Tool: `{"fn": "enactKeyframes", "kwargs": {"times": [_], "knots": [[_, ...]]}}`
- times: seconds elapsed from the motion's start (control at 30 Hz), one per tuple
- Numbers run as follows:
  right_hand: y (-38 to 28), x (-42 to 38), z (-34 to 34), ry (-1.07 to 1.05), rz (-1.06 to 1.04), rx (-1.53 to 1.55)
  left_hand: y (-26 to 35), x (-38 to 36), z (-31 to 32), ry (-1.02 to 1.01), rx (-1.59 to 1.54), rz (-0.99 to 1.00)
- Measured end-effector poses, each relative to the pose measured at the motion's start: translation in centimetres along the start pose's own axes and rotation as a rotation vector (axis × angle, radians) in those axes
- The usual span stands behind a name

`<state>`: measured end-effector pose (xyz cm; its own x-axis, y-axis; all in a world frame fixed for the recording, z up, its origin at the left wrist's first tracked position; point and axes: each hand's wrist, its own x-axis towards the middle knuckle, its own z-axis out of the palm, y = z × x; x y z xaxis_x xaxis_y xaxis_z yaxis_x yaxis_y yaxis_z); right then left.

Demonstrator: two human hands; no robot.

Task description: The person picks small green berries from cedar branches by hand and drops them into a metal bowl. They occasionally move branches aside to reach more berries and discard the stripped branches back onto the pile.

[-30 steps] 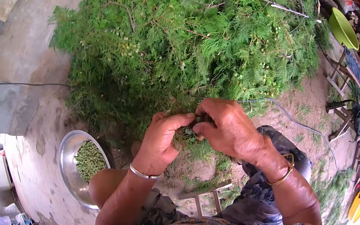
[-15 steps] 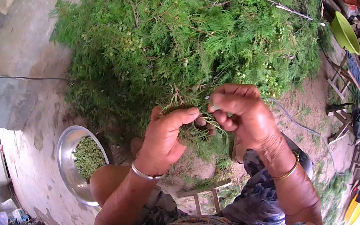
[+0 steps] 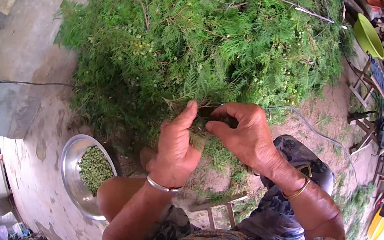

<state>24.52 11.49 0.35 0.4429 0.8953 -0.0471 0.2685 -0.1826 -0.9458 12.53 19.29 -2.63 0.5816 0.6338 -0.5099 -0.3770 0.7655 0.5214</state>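
Observation:
My left hand (image 3: 176,145), with a silver bangle at the wrist, is closed on a small green sprig (image 3: 199,134) in front of the branch pile. Close to its right, my right hand (image 3: 241,132), wearing a gold-coloured bangle, has thumb and forefinger bent together at the sprig; what lies between them is too small to make out. Beyond both hands spreads a large heap of leafy green branches (image 3: 180,46). To the left, a metal basin (image 3: 79,197) holds many small green cones (image 3: 94,169).
A low wooden stool (image 3: 219,205) stands between my knees. At the right are a yellow-green basin (image 3: 367,37), wooden stools (image 3: 367,130) and a grey cable (image 3: 316,130). A dark cable (image 3: 20,82) crosses the floor at the upper left.
My right hand has moved left and turned, its thumb now nearer my left hand. My left fingertips have risen and shifted slightly left. The sprig sits differently between them.

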Motion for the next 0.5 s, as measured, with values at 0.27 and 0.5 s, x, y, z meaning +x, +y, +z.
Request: {"fn": "enactKeyframes", "kwargs": {"times": [0.27,0.5], "knots": [[1.2,0.1,1.1,0.017,-0.027,-0.089,-0.7,-0.3,0.3,0.010,0.072,0.025],[-1.5,0.9,-1.0,-0.334,0.321,0.090,-0.9,-1.2,-0.4,-0.109,0.791,0.519]]}}
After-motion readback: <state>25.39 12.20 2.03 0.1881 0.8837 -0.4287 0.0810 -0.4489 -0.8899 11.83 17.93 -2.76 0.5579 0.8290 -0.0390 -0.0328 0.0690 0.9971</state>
